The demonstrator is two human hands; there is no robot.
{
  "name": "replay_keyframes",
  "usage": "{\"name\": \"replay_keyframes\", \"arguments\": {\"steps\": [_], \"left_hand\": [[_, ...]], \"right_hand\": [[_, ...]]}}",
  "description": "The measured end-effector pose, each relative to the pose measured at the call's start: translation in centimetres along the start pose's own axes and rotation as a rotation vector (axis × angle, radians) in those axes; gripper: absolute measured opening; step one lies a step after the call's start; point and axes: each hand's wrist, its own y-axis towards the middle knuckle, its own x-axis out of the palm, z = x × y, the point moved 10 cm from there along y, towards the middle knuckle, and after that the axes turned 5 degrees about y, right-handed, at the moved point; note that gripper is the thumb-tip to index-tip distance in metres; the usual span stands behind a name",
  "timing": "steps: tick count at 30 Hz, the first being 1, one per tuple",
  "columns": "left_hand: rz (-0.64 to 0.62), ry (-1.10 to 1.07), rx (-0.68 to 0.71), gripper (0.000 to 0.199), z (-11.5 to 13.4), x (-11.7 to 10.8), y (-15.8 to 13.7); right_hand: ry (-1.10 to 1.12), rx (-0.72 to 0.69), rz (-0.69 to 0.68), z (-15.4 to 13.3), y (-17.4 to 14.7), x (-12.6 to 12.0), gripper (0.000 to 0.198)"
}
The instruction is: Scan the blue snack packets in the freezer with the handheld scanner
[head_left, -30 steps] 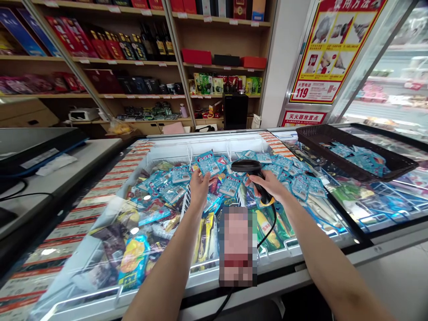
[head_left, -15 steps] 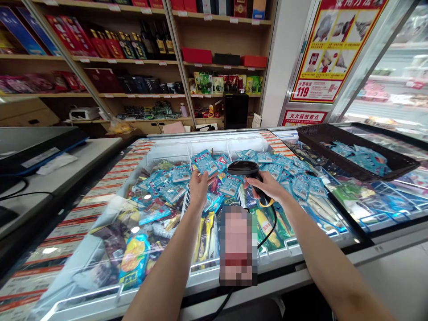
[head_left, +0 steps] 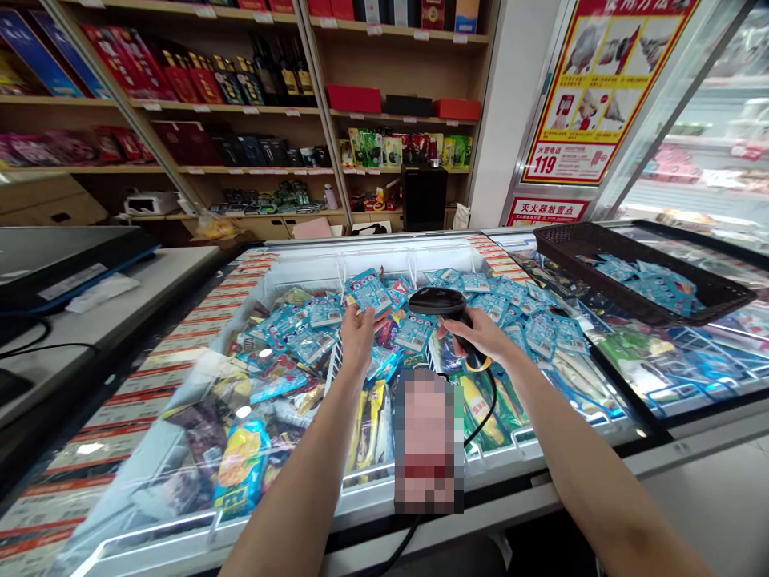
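My left hand (head_left: pixel 360 330) pinches the lower edge of a blue packet (head_left: pixel 368 292), whose printed face and barcode are turned up toward me. In my right hand (head_left: pixel 477 332) is a black barcode scanner (head_left: pixel 437 301); my fingers wrap its handle, and its head points left toward the packet. The scanner's cable (head_left: pixel 493 405) loops down below my right hand. Several more blue packets (head_left: pixel 414 330) lie spread around both hands on the glass top of a chest freezer (head_left: pixel 312 264). Colourful wrapped goods show through that glass.
On the right, a brown basket (head_left: pixel 556 240) holds more blue packets. A pixelated rectangular object (head_left: pixel 428 441) lies at the front edge. To the left stands a counter (head_left: pixel 174 276) with a flat device (head_left: pixel 66 256). Stocked shelves (head_left: pixel 240 108) line the back wall.
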Motion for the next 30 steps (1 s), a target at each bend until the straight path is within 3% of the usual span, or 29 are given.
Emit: {"name": "replay_keyframes", "arguments": {"steps": [4, 10, 15, 18, 22, 24, 28, 30], "left_hand": [[0.037, 0.101, -0.005, 0.027, 0.2, -0.6, 0.0], [0.24, 0.851, 0.146, 0.04, 4.3, -5.5, 0.1], [0.39, 1.207, 0.17, 0.043, 6.5, -8.0, -0.6], [0.429, 1.324, 0.211, 0.047, 7.2, -6.9, -1.6], [0.168, 1.376, 0.322, 0.046, 6.1, -3.0, -1.7], [0.09, 1.397, 0.335, 0.04, 5.3, -2.4, -1.6], [0.131, 1.418, 0.342, 0.04, 5.1, -2.5, -1.6], [0.094, 1.391, 0.343, 0.045, 4.9, -1.5, -1.8]], "right_hand": [[0.036, -0.016, 0.028, -0.2, 0.1, -0.3, 0.038], [0.02, -0.009, 0.037, -0.1, 0.1, -0.5, 0.038], [0.053, -0.007, 0.034, -0.1, 0.1, -0.5, 0.038], [0.064, -0.004, 0.037, -0.1, 0.1, -0.6, 0.038], [0.067, -0.005, 0.043, 0.1, 0.2, -0.8, 0.036], [0.063, -0.008, 0.05, 0.2, 0.2, -0.9, 0.036], [0.049, -0.002, 0.058, 0.4, 0.3, -1.1, 0.037], [0.046, 0.0, 0.057, 0.4, 0.3, -1.1, 0.037]]}}
